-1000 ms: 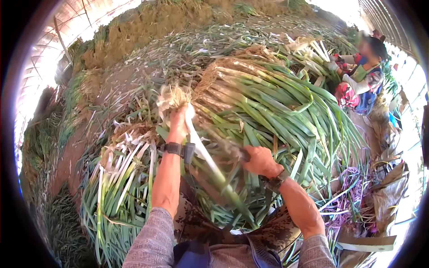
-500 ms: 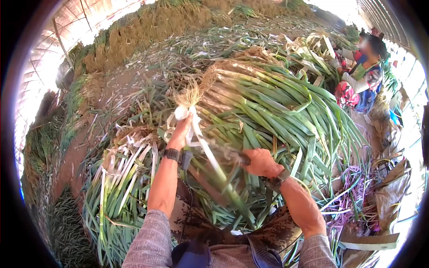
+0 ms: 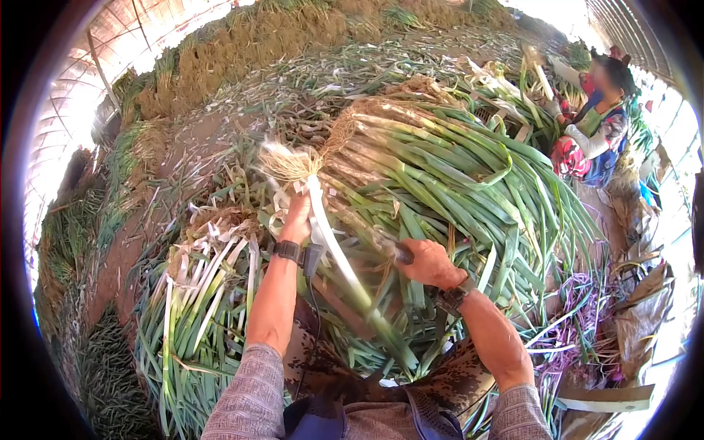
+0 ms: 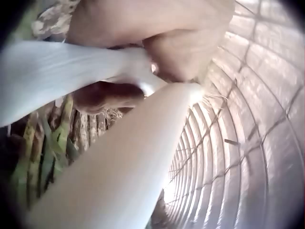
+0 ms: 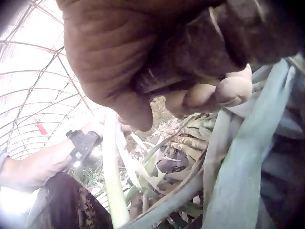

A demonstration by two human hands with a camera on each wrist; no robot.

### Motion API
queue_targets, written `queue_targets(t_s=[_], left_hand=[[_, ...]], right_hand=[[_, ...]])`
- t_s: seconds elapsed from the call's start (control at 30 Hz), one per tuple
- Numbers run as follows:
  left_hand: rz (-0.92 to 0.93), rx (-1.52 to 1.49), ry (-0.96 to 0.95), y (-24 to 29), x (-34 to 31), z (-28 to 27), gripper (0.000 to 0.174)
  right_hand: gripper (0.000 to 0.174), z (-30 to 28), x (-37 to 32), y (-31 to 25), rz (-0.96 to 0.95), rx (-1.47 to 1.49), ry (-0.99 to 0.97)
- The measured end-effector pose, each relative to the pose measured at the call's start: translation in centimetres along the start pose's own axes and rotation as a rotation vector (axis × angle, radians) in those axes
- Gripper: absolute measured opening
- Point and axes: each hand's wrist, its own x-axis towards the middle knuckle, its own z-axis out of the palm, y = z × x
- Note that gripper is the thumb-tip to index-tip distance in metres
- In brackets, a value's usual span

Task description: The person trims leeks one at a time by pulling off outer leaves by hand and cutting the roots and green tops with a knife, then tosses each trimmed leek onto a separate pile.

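My left hand [image 3: 296, 218] grips a leek [image 3: 331, 246] just below its bushy roots [image 3: 293, 163]. The leek slants down to the right, its green leaves toward my lap. In the left wrist view, curled fingers [image 4: 176, 52] hold near the base of the white stalk [image 4: 128, 157], and a second white length [image 4: 52, 71], like a loose outer layer, passes between them. My right hand [image 3: 431, 264] is closed round a dark handle [image 3: 403, 253], seen as a thick dark cylinder [image 5: 200, 52] in the right wrist view. Its far end is blurred near the leek.
A large heap of unpeeled leeks [image 3: 440, 161] lies in front and to the right. Cleaned white leeks [image 3: 202, 282] lie at the left. Purple strands [image 3: 568, 337] are on the right. Another person [image 3: 605, 121] sits at the far right, and leaf scraps [image 3: 242, 110] litter the ground.
The leek's roots have swung up, then tipped back leftward, with the left hand slightly lower than at first. My right hand has barely moved. The other person has lifted a leek.
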Motion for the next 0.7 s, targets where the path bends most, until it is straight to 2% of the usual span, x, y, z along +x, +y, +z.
queue_targets(t_s=[0.03,0.07,0.1,0.17,0.2,0.23,0.3,0.37,0.43,0.5,0.57,0.63,0.7], left_hand=[[0.097,0.213,0.206,-0.4,-0.1,0.7,0.027],[0.123,0.420,0.271,-0.2,-0.4,1.3,0.054],[0.354,0.660,0.271,-1.9,1.1,0.0,0.078],[0.604,1.367,0.600,-4.1,1.7,-1.4,0.095],[0.611,1.227,0.634,-4.4,1.4,-1.2,0.077],[0.608,1.227,0.635,-4.6,1.4,-1.3,0.077],[0.594,1.455,0.482,-5.4,1.4,-1.8,0.049],[0.253,0.981,0.196,-6.0,0.8,-1.0,0.037],[-0.074,0.445,0.280,-8.0,-0.9,1.2,0.049],[-0.134,0.224,0.320,-9.8,-5.1,4.2,0.064],[-0.154,0.230,0.278,-12.9,-8.0,5.0,0.061],[0.061,0.221,0.142,-20.1,-8.9,2.7,0.059],[0.040,0.287,0.130,-23.1,-11.6,3.0,0.057]], right_hand=[[0.038,0.1,-0.1,0.1,0.004,0.001,0.000],[0.038,0.2,-0.2,0.1,0.013,-0.021,-0.013],[0.038,0.2,-0.2,-0.1,0.021,-0.045,-0.026],[0.039,-0.5,-0.4,-0.4,0.044,-0.052,-0.045],[0.039,-0.8,-0.6,-0.4,0.069,-0.057,-0.063],[0.039,-0.7,-0.5,0.1,0.069,-0.057,-0.066],[0.043,-0.3,-0.6,1.2,0.107,-0.088,-0.074],[0.046,-0.2,-0.8,2.0,0.116,-0.114,-0.130],[0.049,-0.4,-1.1,2.4,0.124,-0.141,-0.186],[0.051,-0.6,-1.2,2.6,0.189,-0.179,-0.232],[0.051,-1.4,-1.2,2.2,0.229,-0.182,-0.248],[0.051,-1.4,-1.3,2.3,0.263,-0.187,-0.269],[0.050,-0.3,-1.0,3.5,0.272,-0.245,-0.238]])
